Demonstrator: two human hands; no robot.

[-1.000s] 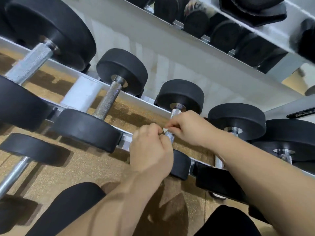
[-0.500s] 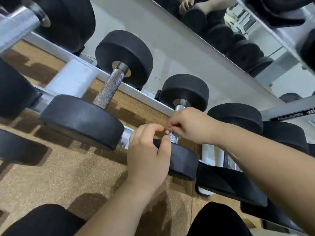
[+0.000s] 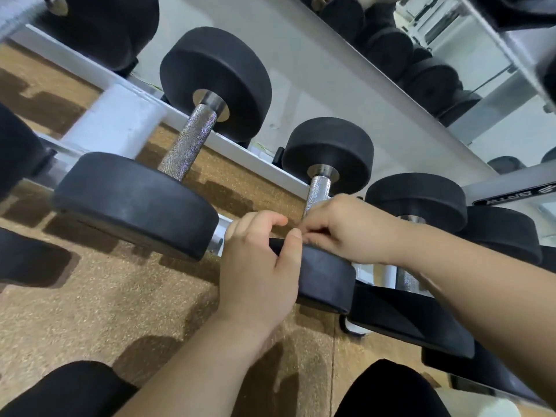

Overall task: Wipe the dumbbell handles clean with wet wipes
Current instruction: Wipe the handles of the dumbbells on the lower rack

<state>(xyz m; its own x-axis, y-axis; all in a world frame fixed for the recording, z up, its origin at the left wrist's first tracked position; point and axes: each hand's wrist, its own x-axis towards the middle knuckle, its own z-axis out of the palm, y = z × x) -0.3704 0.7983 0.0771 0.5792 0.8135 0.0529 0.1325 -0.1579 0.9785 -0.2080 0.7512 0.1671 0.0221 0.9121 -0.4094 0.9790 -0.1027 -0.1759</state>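
Steel, knurled and bright, the handle (image 3: 319, 188) runs from the far head of the middle dumbbell (image 3: 328, 149) down towards me, and only its upper stretch shows; the lower part goes under my right hand (image 3: 346, 233), just above the near head. My left hand (image 3: 258, 266) sits just left of that spot, in front of the near head's edge. A bigger dumbbell (image 3: 135, 203) lies close on the left across the same white rail (image 3: 255, 158), its near head almost beside my left knuckles, and a third dumbbell (image 3: 418, 200) lies right of my right wrist, partly hidden by my forearm. Brown speckled floor (image 3: 90, 296) shows beneath the rack, a shelf (image 3: 421, 70) of dark weights hangs above, and my black knees (image 3: 69, 389) fill the bottom corners. My right hand is clenched over the handle, fingers curled round it and pointing left, knuckles up. My left hand is half closed, fingers bent, the thumb raised so its tip meets the right fingertips. Whether that thumb and forefinger pinch anything I cannot tell, and I cannot make out a wipe under either hand.
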